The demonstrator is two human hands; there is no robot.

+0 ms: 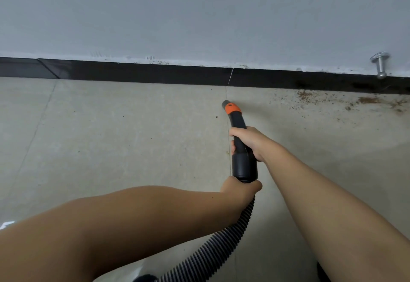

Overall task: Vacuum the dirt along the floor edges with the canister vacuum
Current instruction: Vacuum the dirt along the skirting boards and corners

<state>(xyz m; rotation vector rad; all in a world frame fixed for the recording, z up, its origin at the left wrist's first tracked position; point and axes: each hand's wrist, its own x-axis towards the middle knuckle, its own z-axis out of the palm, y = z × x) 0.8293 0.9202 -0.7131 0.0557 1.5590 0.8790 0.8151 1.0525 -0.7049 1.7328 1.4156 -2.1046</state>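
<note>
A black vacuum handle (240, 164) with an orange collar (232, 108) and a grey open tip points at the floor near the black baseboard (142, 73). My right hand (250, 143) grips the handle's middle. Just behind it, my left hand (240, 189) holds the handle's rear end, where the ribbed black hose (213, 253) joins. The hose runs down to the bottom edge; the canister is out of view. Brown dirt (368, 100) lies scattered along the floor edge to the right of the tip, apart from it.
A metal door stop (379, 64) sticks out of the white wall at the right, above the dirt. Beige floor tiles (111, 137) stretch left, with a few small specks (216, 117) near the nozzle. A dark object (322, 273) peeks in at the bottom right.
</note>
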